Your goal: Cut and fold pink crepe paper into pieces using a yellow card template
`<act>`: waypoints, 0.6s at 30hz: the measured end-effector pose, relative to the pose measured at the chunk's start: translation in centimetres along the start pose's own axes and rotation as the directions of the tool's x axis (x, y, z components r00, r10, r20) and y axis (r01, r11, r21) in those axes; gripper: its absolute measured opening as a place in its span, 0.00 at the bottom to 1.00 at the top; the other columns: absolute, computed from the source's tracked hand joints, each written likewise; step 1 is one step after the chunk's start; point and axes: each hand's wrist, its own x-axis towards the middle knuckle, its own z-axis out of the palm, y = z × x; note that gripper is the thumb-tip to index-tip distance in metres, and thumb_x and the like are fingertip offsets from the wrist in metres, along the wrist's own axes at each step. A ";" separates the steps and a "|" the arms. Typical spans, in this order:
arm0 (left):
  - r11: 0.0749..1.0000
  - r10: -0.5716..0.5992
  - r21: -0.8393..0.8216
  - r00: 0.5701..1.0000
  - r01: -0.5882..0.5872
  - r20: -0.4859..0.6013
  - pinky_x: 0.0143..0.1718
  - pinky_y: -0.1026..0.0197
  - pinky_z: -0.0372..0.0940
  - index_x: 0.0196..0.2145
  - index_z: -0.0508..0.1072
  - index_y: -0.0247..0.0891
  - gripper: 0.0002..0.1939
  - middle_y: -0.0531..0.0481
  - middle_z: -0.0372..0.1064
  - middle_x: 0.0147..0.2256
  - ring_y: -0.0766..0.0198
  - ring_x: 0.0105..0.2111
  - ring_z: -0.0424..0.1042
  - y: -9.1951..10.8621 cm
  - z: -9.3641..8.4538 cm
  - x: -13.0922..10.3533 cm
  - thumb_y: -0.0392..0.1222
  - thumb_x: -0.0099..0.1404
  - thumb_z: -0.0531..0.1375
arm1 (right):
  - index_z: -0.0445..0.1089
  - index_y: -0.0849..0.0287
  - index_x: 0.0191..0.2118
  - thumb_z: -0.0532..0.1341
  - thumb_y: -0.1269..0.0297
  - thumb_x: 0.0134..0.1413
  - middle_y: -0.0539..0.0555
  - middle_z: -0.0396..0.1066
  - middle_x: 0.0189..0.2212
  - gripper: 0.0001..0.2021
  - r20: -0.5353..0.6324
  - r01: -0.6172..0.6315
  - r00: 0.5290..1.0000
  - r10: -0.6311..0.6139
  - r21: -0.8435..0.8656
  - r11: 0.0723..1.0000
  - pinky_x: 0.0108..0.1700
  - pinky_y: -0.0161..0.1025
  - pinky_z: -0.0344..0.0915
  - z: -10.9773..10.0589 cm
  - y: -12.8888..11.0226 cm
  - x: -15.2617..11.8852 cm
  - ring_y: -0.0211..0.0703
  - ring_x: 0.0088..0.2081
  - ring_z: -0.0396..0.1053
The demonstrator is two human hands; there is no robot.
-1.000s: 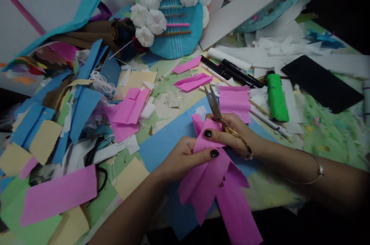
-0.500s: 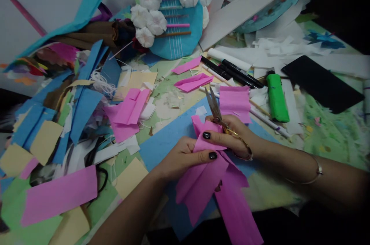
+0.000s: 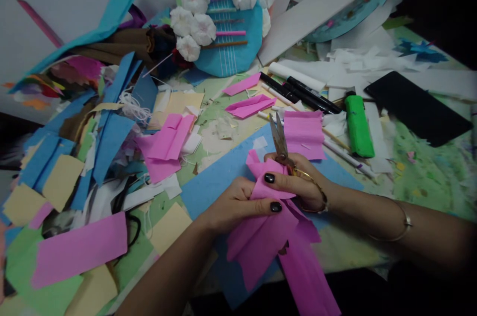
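Observation:
Pink crepe paper (image 3: 261,241) is pinched between the thumb and fingers of my left hand (image 3: 238,201), and long strips of it hang below toward the table's front edge. My right hand (image 3: 301,182) grips the upper part of the same paper with its thumb. It also holds a pair of scissors (image 3: 278,139) with gold handles, the blades pointing up and slightly parted, away from the paper. Beneath both hands lies a blue sheet (image 3: 212,172). A separate pink crepe piece (image 3: 303,132) rests just beyond my right hand.
Black markers (image 3: 309,97), a green-wrapped bottle (image 3: 358,124) and a dark phone-like slab (image 3: 419,107) lie at right. A blue paper guitar (image 3: 231,47) with white flowers stands at the back. Paper scraps, pink pieces (image 3: 82,249) and white string (image 3: 134,107) crowd the left.
Both hands keep their hold on the pink crepe paper. The scissors and right hand have shifted very slightly down and to the right; the whole view has moved a little too.

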 end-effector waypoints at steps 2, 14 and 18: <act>1.000 -0.001 0.009 1.000 0.001 -0.003 0.24 0.65 0.62 0.25 0.78 0.33 0.14 0.49 0.70 0.22 0.67 0.21 0.67 0.0 0.0 0.0 0.49 0.55 0.67 | 0.60 0.61 0.29 0.63 0.60 0.55 0.45 0.53 0.22 0.12 -0.019 0.000 1.000 0.001 0.030 1.000 0.23 0.29 0.50 0.1 0.3 -0.1 0.29 0.23 0.50; 0.999 -0.010 0.039 1.000 0.009 0.030 0.29 0.63 0.64 0.26 0.79 0.34 0.13 0.49 0.71 0.24 0.65 0.25 0.68 0.0 -0.4 0.1 0.49 0.54 0.67 | 0.64 0.62 0.32 0.65 0.63 0.51 0.45 0.55 0.23 0.10 0.018 -0.045 0.999 0.042 0.180 0.983 0.24 0.27 0.52 0.3 1.1 -0.3 0.30 0.23 0.53; 0.999 -0.016 0.028 0.999 0.015 0.030 0.29 0.62 0.65 0.27 0.80 0.34 0.13 0.47 0.72 0.25 0.64 0.26 0.69 -0.1 -0.5 0.0 0.49 0.54 0.67 | 0.64 0.62 0.33 0.63 0.62 0.54 0.46 0.56 0.24 0.10 0.001 -0.042 0.999 0.042 0.178 0.983 0.24 0.28 0.53 0.3 1.2 -0.3 0.30 0.24 0.55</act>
